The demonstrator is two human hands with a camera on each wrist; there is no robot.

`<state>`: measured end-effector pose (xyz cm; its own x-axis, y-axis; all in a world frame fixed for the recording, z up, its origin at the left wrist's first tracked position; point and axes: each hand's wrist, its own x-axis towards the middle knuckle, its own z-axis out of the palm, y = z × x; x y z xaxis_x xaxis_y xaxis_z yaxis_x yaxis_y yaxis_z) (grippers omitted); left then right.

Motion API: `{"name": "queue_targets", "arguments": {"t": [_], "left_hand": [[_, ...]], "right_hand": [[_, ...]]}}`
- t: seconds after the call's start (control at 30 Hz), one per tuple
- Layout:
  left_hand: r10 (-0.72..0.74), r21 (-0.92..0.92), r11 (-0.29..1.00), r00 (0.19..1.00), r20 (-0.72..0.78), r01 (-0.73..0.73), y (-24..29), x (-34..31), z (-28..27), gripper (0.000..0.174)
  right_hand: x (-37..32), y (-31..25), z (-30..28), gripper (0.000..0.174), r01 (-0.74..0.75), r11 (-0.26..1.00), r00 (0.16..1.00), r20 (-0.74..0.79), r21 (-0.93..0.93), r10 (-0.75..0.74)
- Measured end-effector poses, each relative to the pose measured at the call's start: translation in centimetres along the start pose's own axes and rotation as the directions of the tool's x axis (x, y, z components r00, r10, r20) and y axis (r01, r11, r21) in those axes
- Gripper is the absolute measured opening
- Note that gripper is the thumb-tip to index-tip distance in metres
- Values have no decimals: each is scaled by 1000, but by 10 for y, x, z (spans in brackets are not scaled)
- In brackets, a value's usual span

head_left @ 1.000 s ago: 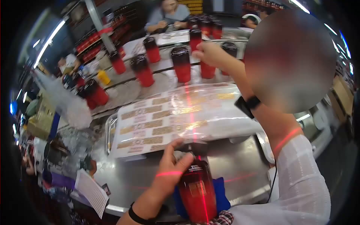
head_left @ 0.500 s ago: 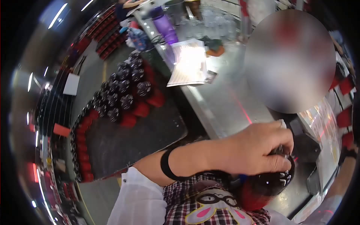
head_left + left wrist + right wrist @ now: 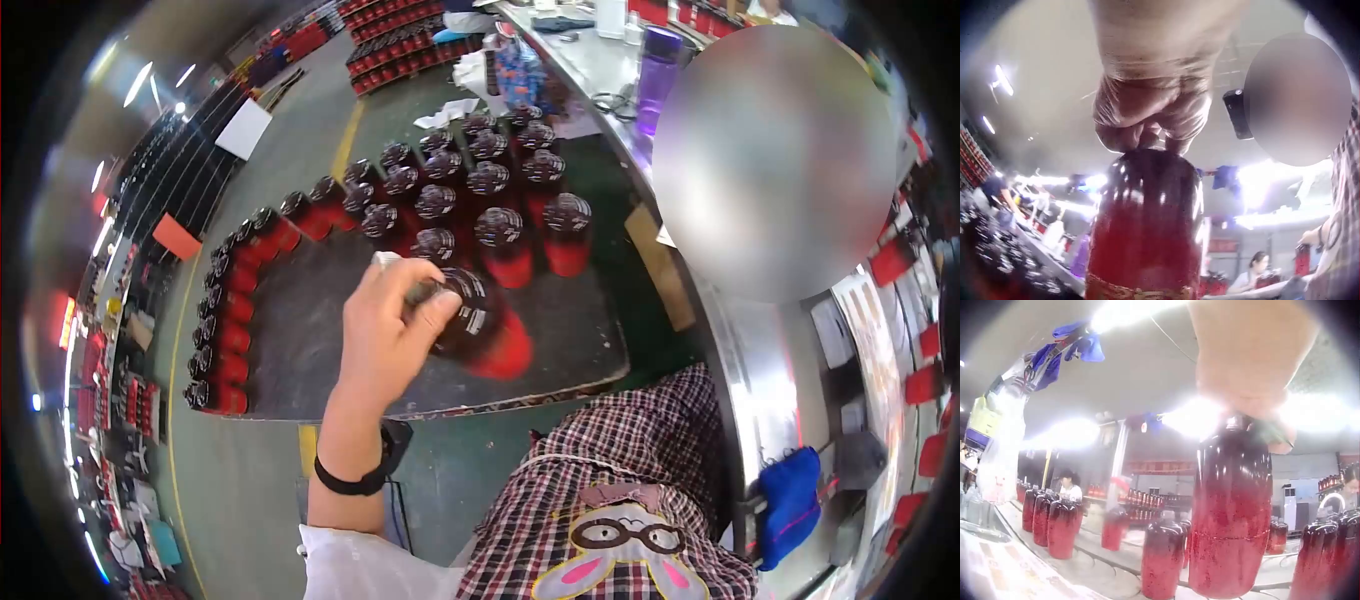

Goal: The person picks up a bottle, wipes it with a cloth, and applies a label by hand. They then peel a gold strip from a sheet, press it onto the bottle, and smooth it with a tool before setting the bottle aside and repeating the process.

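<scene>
My left hand (image 3: 385, 325) pinches a glossy black-to-red glass bottle (image 3: 495, 350) by its neck, over the near part of a dark board (image 3: 320, 345). Tilted in the head view, this bottle's red base points to the lower right. The left wrist view shows curled fingers (image 3: 1125, 134) at the top of the bottle (image 3: 1147, 231). In the right wrist view, my right hand (image 3: 1247, 369) grips the neck of another black-to-red bottle (image 3: 1229, 512), which hangs upright among similar ones. The head view does not show that hand.
Several black-topped red bottles (image 3: 500, 235) stand close beyond the held one, and a line of others (image 3: 235, 310) edges the board's left side. Right of the board runs a metal bench (image 3: 745, 350) with a blue cloth (image 3: 790, 500) at its edge and a purple bottle (image 3: 655, 85) farther back.
The head view has swung left from the bench to the board. My left hand has carried its bottle from above the bench over to the board. The right arm has left the head view.
</scene>
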<state>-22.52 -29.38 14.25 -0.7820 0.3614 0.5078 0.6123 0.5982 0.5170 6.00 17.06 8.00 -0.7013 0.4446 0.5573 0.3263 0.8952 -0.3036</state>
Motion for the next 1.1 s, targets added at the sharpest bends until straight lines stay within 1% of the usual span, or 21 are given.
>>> {"name": "queue_targets", "arguments": {"t": [0.03, 0.1, 0.17, 0.2, 0.23, 0.3, 0.37, 0.4, 0.57, 0.63, 0.67, 0.8, 0.83, 0.87, 0.9, 0.93, 0.97, 1.0, 1.03, 1.07, 1.1], "left_hand": [[-32, 87, 996, 998, -61, 37, -31, 0, -5, 18], [2, 240, 970, 983, -182, 42, -107, -7, -12, 17], [-17, 341, 931, 952, -307, 127, -167, -12, -14, 18], [-35, 360, 916, 931, -364, 175, -202, -13, -18, 18], [-125, 340, 901, 913, -389, 269, -230, -11, -22, 20], [-151, 402, 846, 880, -450, 351, -285, 3, -29, 24], [-167, 410, 825, 861, -480, 389, -332, 24, -30, 28], [-193, 417, 812, 862, -469, 409, -352, 37, -30, 29], [-294, 458, 736, 845, -447, 498, -416, 87, -16, 33], [-331, 459, 707, 826, -457, 538, -430, 101, -9, 34], [-322, 463, 699, 818, -477, 545, -436, 106, -6, 35], [-379, 558, 603, 821, -427, 569, -448, 125, -7, 39], [-345, 560, 645, 852, -393, 520, -459, 124, -9, 40], [-376, 548, 650, 849, -370, 527, -470, 124, -9, 39], [-384, 749, 505, 889, -250, 429, -461, 122, -10, 39], [-451, 554, 529, 766, -458, 643, -407, 128, -9, 39], [-361, 542, 538, 757, -544, 646, -397, 132, -3, 44], [-259, 536, 588, 768, -585, 606, -387, 140, 3, 47], [-62, 519, 727, 795, -603, 450, -355, 148, 9, 41], [56, 460, 846, 814, -578, 269, -321, 153, 19, 39], [168, 373, 926, 814, -556, 64, -263, 156, 29, 37]], "right_hand": [[-2, 2, 0, 37, -19, 1000, 1000, -5, -16, 18], [-3, 9, -4, 36, -57, 996, 998, -12, -63, 56], [-3, 20, -10, 36, -91, 990, 996, -17, -108, 90], [1, 25, -13, 36, -107, 986, 994, -22, -130, 106], [2, 32, -17, 36, -125, 981, 992, -27, -147, 122], [8, 41, -24, 35, -157, 971, 988, -42, -178, 152], [11, 51, -30, 35, -191, 959, 982, -54, -208, 184], [15, 59, -35, 35, -211, 951, 977, -60, -225, 203], [22, 82, -61, 34, -283, 918, 959, -114, -278, 261], [23, 87, -71, 33, -302, 907, 952, -134, -292, 274], [24, 90, -76, 33, -313, 902, 949, -141, -298, 283], [21, 99, -102, 32, -338, 886, 939, -176, -318, 295], [22, 101, -109, 32, -344, 883, 936, -189, -320, 296], [20, 103, -116, 32, -347, 882, 934, -204, -320, 294], [20, 106, -123, 32, -354, 880, 929, -227, -315, 292], [16, 107, -132, 32, -361, 879, 924, -248, -311, 292], [17, 108, -145, 32, -360, 880, 920, -274, -309, 280], [19, 107, -158, 32, -356, 883, 917, -296, -305, 267], [20, 109, -174, 31, -359, 883, 913, -313, -304, 263], [20, 111, -191, 31, -354, 883, 910, -329, -308, 251], [20, 108, -209, 31, -353, 882, 905, -352, -311, 238]]}}
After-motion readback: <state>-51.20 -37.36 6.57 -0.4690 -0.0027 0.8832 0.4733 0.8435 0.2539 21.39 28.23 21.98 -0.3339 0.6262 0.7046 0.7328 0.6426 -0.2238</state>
